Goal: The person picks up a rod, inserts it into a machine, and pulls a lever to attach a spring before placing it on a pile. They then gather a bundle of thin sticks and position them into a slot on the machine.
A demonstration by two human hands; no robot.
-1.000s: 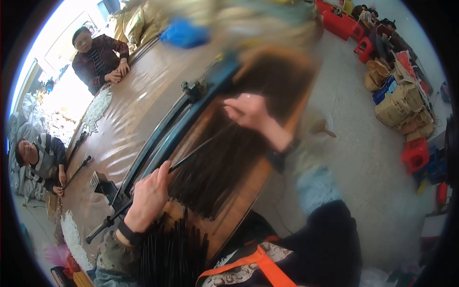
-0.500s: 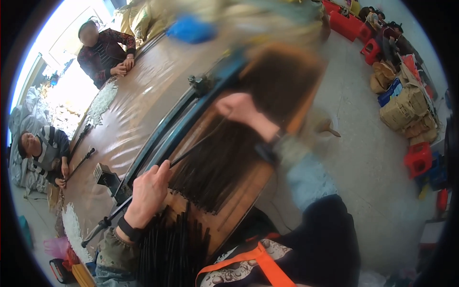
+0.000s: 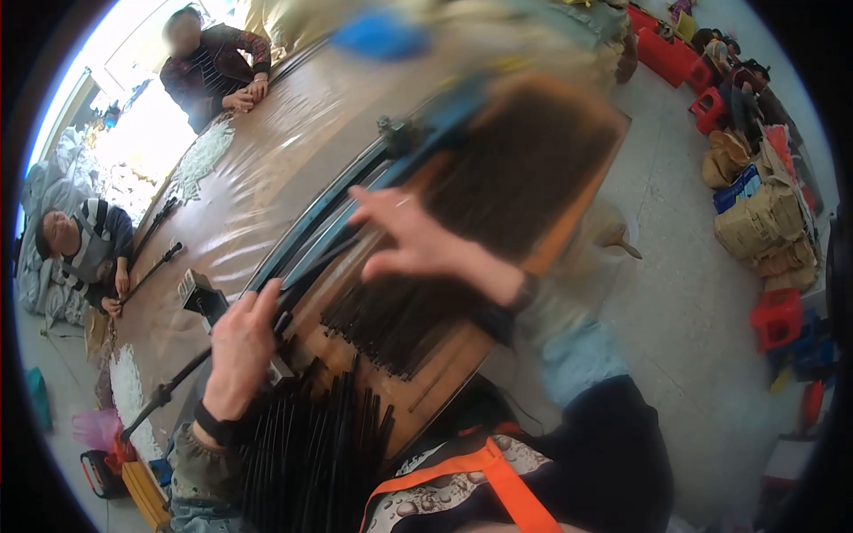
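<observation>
Rod [image 3: 185, 372], long and black, in closed grip of left hand [image 3: 240, 349]; right hand [image 3: 416, 238] spread near blue rail [image 3: 447, 126], blurred, I can't tell if touching rod

No readable text, no numbers (some blur)

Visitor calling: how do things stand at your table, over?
Left hand at a black rod. Right hand spread open. Rod pile, blue rail close by.
</observation>
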